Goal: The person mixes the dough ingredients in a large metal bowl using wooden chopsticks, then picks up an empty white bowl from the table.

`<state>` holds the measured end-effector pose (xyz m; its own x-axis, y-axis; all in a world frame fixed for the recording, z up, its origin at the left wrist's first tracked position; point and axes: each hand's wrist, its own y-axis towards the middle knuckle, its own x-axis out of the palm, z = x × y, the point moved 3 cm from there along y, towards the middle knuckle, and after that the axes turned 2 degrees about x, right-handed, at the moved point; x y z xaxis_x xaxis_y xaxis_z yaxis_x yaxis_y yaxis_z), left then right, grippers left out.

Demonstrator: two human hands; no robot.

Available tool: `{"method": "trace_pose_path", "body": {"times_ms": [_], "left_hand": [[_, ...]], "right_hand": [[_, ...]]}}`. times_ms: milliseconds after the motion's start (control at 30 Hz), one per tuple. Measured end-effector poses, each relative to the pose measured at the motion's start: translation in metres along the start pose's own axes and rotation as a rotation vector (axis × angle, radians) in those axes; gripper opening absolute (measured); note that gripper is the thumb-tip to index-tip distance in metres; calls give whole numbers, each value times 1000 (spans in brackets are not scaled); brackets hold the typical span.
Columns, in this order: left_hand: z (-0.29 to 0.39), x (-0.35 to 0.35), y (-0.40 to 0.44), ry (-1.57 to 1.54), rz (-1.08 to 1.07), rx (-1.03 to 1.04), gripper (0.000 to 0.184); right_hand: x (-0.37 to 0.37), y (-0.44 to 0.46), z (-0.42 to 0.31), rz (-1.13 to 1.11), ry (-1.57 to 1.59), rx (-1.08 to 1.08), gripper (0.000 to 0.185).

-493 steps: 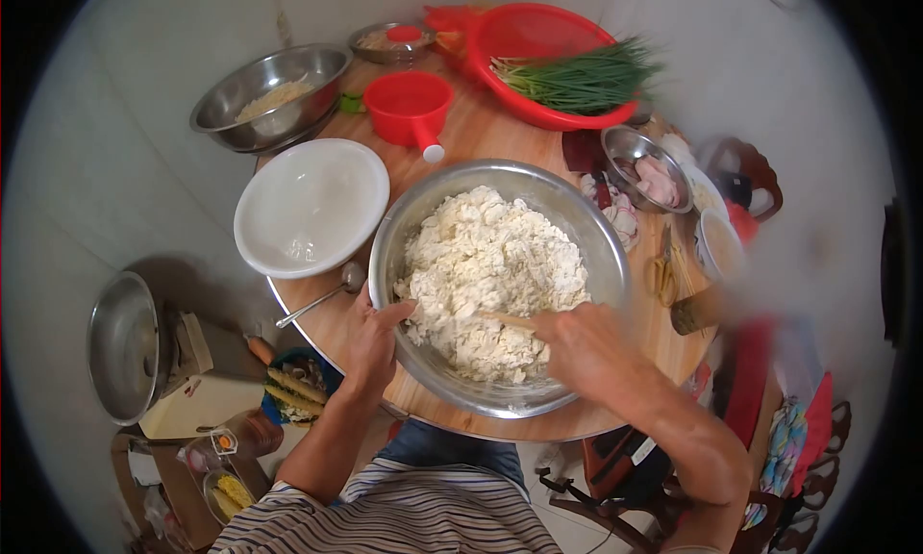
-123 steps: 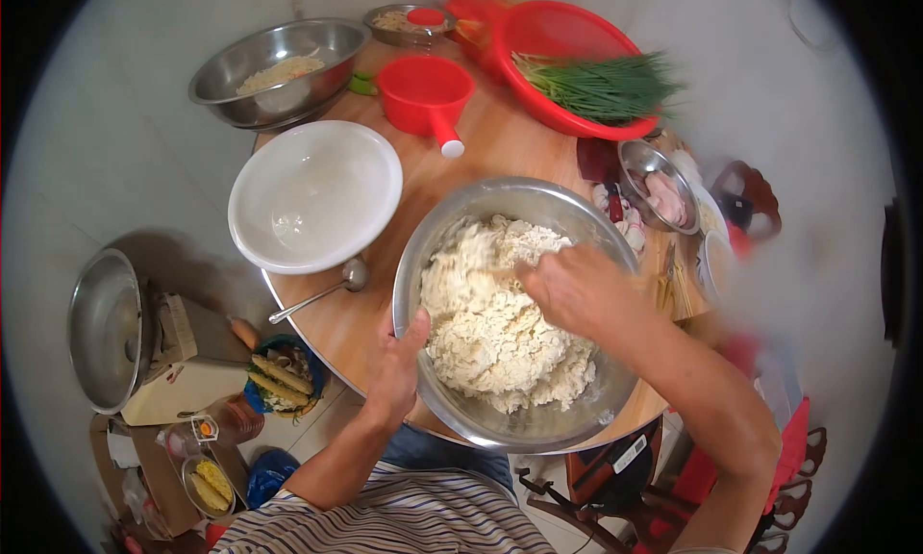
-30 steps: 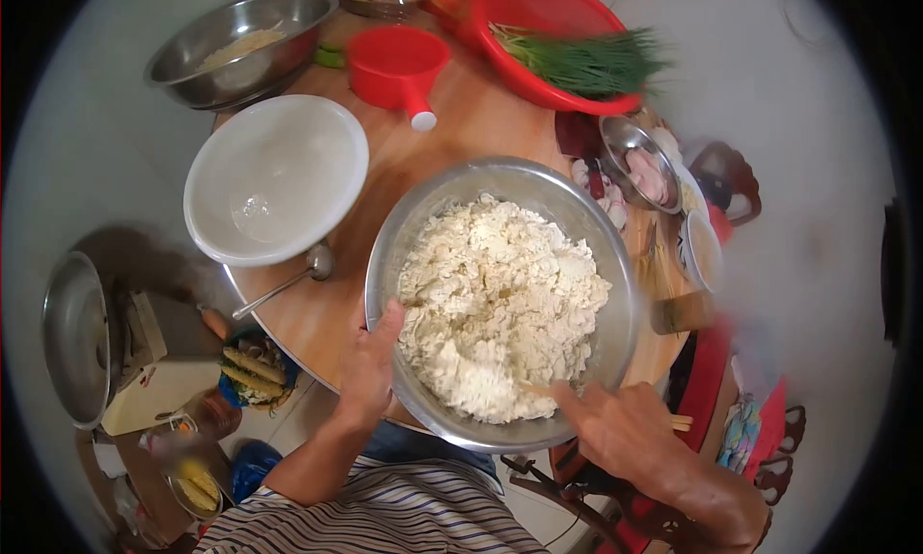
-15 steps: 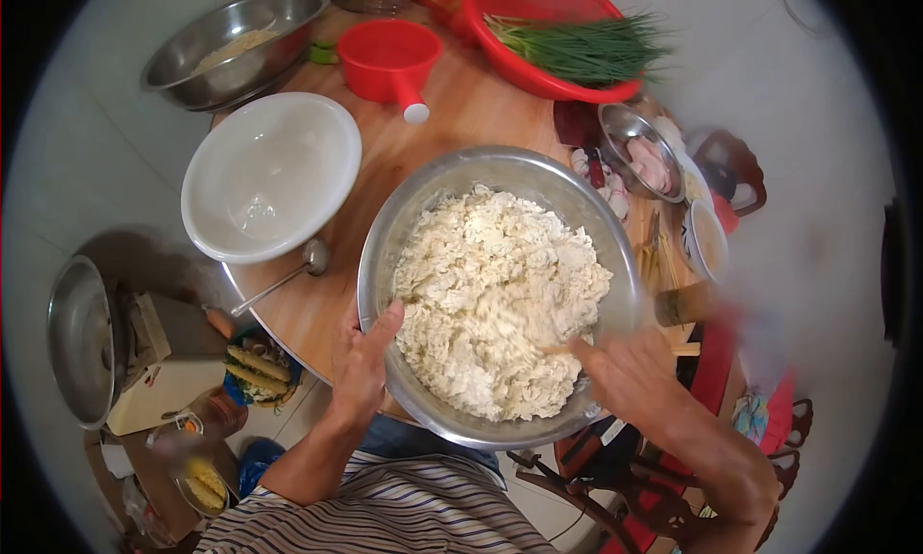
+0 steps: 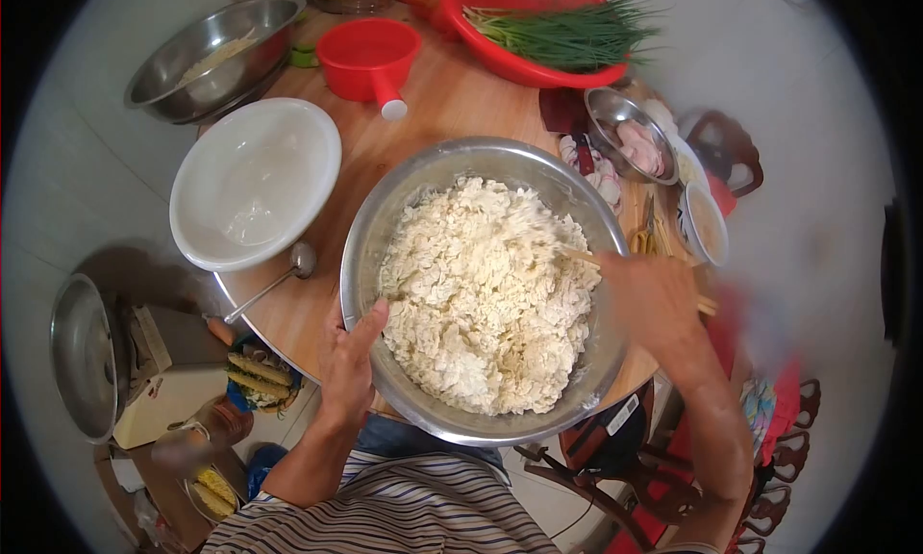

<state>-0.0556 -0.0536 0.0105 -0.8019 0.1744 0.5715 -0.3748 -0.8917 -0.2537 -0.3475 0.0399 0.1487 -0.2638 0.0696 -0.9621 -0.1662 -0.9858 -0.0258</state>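
The crumbly pale dough point(image 5: 490, 314) sits in the wide steel bowl point(image 5: 370, 237) at the centre of the frame. The left hand point(image 5: 346, 366) grips the bowl at its lower left, thumb over the rim, seemingly to steady it. The right hand point(image 5: 654, 299), blurred, has its fingers closed around a pale stick point(image 5: 579, 255), whose tip reaches the dough from the right, probably for stirring. The white bowl point(image 5: 255, 184) and spoon point(image 5: 303, 259) lie at left, apparently leaving the right arm room.
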Motion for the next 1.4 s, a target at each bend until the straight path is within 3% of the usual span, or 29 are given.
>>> {"method": "trace_pose_path", "body": {"times_ms": [267, 333, 467, 533, 667, 767, 900, 967, 1067, 1267, 1400], "left_hand": [[-2, -2, 1, 2, -7, 6, 45], [-2, -1, 2, 3, 1, 25, 44], [-4, -1, 3, 4, 12, 47, 44], [-5, 1, 3, 6, 21, 71, 44], [-7, -1, 3, -24, 31, 65, 45], [-3, 3, 3, -10, -1, 72, 45], [-3, 0, 3, 3, -5, 40, 45], [-2, 2, 2, -12, -26, 46, 47], [-3, 1, 4, -18, -30, 35, 49], [-1, 3, 2, -37, -36, 27, 44], [-3, 1, 3, -46, -58, 41, 41]], "right_hand": [[-1, 24, 9, -36, 74, 94, 20], [16, 47, -4, -165, 134, 48, 18], [52, 63, -19, -220, 301, -22, 27], [58, 51, -33, -150, 252, -216, 33], [24, 21, -58, -443, 212, -167, 41], [10, -11, -54, -485, 158, -207, 38], [-38, -44, -30, -440, 135, -222, 36], [-66, -58, -20, -230, 108, -275, 38], [-78, -65, -18, -271, 80, -218, 36], [-42, -50, -66, -340, 172, -254, 40], [6, -31, -91, -272, 202, -250, 39]]}}
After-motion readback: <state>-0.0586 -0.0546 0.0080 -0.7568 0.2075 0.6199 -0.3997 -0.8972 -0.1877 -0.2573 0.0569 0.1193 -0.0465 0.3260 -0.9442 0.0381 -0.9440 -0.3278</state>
